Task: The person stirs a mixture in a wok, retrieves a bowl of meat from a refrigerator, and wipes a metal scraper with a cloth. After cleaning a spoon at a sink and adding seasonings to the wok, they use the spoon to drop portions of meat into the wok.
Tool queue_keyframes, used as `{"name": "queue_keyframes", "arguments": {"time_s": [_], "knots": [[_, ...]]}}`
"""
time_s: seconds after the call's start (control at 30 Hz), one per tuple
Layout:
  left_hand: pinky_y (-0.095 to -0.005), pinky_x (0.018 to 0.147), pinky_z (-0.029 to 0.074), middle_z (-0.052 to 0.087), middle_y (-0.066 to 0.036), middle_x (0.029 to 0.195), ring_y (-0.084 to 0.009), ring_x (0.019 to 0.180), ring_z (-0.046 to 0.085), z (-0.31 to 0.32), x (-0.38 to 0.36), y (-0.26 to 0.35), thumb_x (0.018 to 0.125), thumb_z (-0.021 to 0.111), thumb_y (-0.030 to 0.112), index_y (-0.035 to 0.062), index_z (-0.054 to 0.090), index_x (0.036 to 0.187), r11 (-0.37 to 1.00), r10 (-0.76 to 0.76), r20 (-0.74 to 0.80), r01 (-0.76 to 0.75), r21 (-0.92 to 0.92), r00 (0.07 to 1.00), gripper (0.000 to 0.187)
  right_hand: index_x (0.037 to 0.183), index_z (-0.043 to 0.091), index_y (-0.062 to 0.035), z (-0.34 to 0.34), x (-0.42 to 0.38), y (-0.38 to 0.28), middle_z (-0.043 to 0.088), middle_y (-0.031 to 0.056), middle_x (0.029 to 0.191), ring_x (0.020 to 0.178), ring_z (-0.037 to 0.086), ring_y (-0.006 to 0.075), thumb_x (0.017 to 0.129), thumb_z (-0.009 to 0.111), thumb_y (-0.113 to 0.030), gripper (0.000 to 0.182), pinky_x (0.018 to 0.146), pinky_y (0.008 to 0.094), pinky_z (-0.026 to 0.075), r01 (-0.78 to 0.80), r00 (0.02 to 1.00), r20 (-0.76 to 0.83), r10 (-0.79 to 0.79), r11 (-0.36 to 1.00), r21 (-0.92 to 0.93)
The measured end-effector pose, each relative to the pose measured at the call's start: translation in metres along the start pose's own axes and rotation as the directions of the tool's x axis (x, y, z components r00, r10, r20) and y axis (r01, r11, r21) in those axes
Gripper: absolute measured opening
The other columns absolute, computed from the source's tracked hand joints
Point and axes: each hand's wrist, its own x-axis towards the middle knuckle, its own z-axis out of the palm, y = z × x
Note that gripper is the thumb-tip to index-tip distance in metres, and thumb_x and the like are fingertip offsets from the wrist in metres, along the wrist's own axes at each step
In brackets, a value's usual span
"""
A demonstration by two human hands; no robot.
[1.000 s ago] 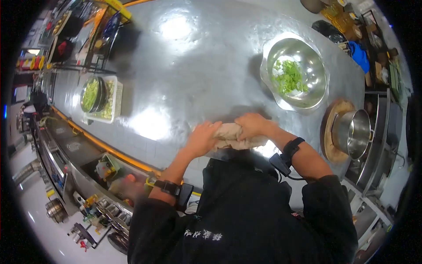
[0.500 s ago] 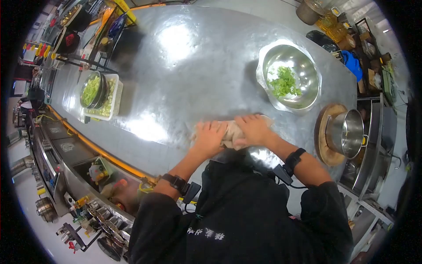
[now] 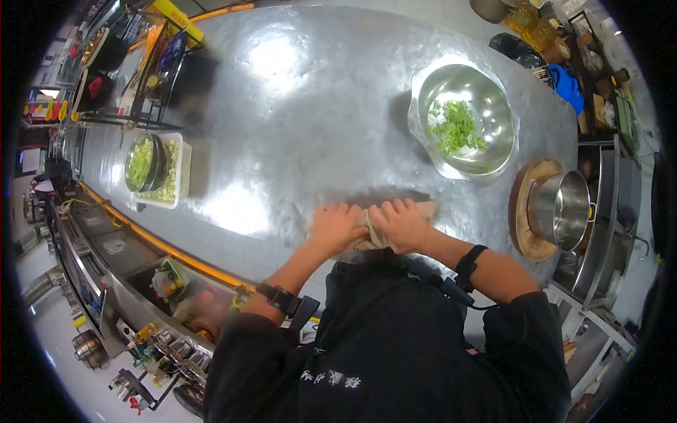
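A crumpled beige cloth (image 3: 375, 238) lies at the near edge of the metal table (image 3: 303, 134), bunched between both hands. My left hand (image 3: 337, 227) grips its left part, fingers curled over it. On the other side my right hand (image 3: 400, 224) is closed on the cloth too, close beside the left. One corner of the cloth sticks out to the right past my right hand. Parts of the cloth are hidden under the fingers and palms.
A steel bowl (image 3: 496, 151) with chopped greens (image 3: 455, 128) stands at the right. Beyond it, a steel pot (image 3: 562, 211) sits on a round wooden board (image 3: 527, 245). At the left, a white basket (image 3: 183, 169) of cut vegetables holds a dark-sided bowl (image 3: 156, 166).
My hands have drawn nearer to each other and bunched the cloth between them. The right hand has shifted slightly left and nearer to my body. The view has tilted a little.
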Motion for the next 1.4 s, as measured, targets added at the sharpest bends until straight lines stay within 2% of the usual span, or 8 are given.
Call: {"name": "queue_keyframes", "arguments": {"time_s": [0.2,0.4,0.53,0.73,0.83,0.93,1.1,1.4], "knots": [[-0.041,0.057,0.047,0.06,-0.01,0.067,-0.0277,0.065,0.06,0.002,0.016,0.0,0.075,0.057,0.053,0.0073,0.051,0.082,1.0,0.0,0.047,-0.001,0.015,0.999,0.047,0.115,0.045,-0.0055,0.006,0.003,0.005,0.051,0.0083,0.091,0.079,0.051,0.0233,0.051,0.072,-0.022,0.072,0.063,0.0362,0.038,-0.006,0.998,-0.057,0.008,0.999,0.032],[-0.0435,0.059,0.046,0.061,-0.012,0.068,-0.0296,0.063,0.06,-0.002,0.021,0.0,0.07,0.061,0.052,0.0076,0.052,0.08,1.0,-0.004,0.108,0.006,-0.017,0.994,0.046,0.114,0.047,-0.0058,0.004,0.008,0.01,0.051,0.0081,0.087,0.076,0.05,0.0245,0.057,0.066,-0.02,0.062,0.063,0.0379,0.038,-0.014,0.998,0.06,0.008,0.995,0.096],[-0.0398,0.055,0.046,0.06,-0.011,0.067,-0.026,0.061,0.06,0.011,0.025,-0.009,0.068,0.063,0.052,0.0089,0.053,0.078,0.998,0.004,0.036,-0.002,-0.064,0.999,0.046,0.116,0.044,-0.0075,0.011,0.014,0.016,0.05,0.0058,0.088,0.078,0.051,0.0217,0.05,0.073,-0.024,0.075,0.061,0.0353,0.038,-0.03,0.999,0.038,0.026,0.994,0.108],[-0.0394,0.055,0.046,0.06,-0.01,0.067,-0.0259,0.063,0.061,0.019,0.024,-0.011,0.067,0.064,0.052,0.0083,0.053,0.08,0.996,0.001,0.106,0.009,-0.092,0.994,0.047,0.117,0.044,-0.0082,0.011,0.016,0.017,0.049,0.0049,0.087,0.077,0.051,0.0209,0.047,0.075,-0.027,0.079,0.061,0.0339,0.037,-0.017,0.992,0.123,0.002,0.992,0.126],[-0.0393,0.055,0.046,0.06,-0.01,0.068,-0.0274,0.064,0.061,0.034,0.017,-0.013,0.068,0.063,0.052,0.0075,0.052,0.081,0.986,0.034,0.088,-0.019,-0.164,0.996,0.047,0.117,0.044,-0.0087,0.02,0.01,0.011,0.05,0.0055,0.089,0.078,0.051,0.0219,0.048,0.074,-0.025,0.077,0.059,0.0353,0.037,-0.009,0.999,0.054,0.003,0.995,0.104],[-0.0403,0.056,0.047,0.061,-0.012,0.069,-0.0293,0.065,0.061,0.019,0.026,-0.011,0.07,0.062,0.051,0.0076,0.053,0.083,0.998,0.036,0.077,-0.031,-0.061,0.996,0.046,0.118,0.042,-0.0091,0.002,0.017,0.018,0.05,0.0062,0.091,0.08,0.051,0.0236,0.049,0.073,-0.023,0.077,0.06,0.0369,0.039,-0.056,0.989,0.147,0.031,0.984,0.171],[-0.044,0.058,0.047,0.062,-0.014,0.072,-0.0318,0.068,0.061,-0.006,0.039,-0.011,0.074,0.054,0.055,0.0074,0.053,0.083,0.994,-0.042,0.233,0.064,-0.085,0.972,0.049,0.117,0.042,-0.0085,-0.009,0.023,0.024,0.05,0.007,0.09,0.079,0.052,0.0249,0.05,0.072,-0.021,0.074,0.059,0.0383,0.039,-0.052,0.99,0.139,0.031,0.988,0.149],[-0.0415,0.058,0.046,0.061,-0.012,0.068,-0.0305,0.064,0.061,-0.009,0.038,-0.013,0.073,0.055,0.057,0.0076,0.053,0.081,0.996,0.006,0.197,0.012,-0.089,0.98,0.05,0.118,0.043,-0.0064,-0.008,0.029,0.027,0.052,0.0083,0.09,0.079,0.053,0.0242,0.051,0.07,-0.023,0.074,0.062,0.0391,0.041,-0.031,0.983,0.184,-0.006,0.979,0.2]]}}
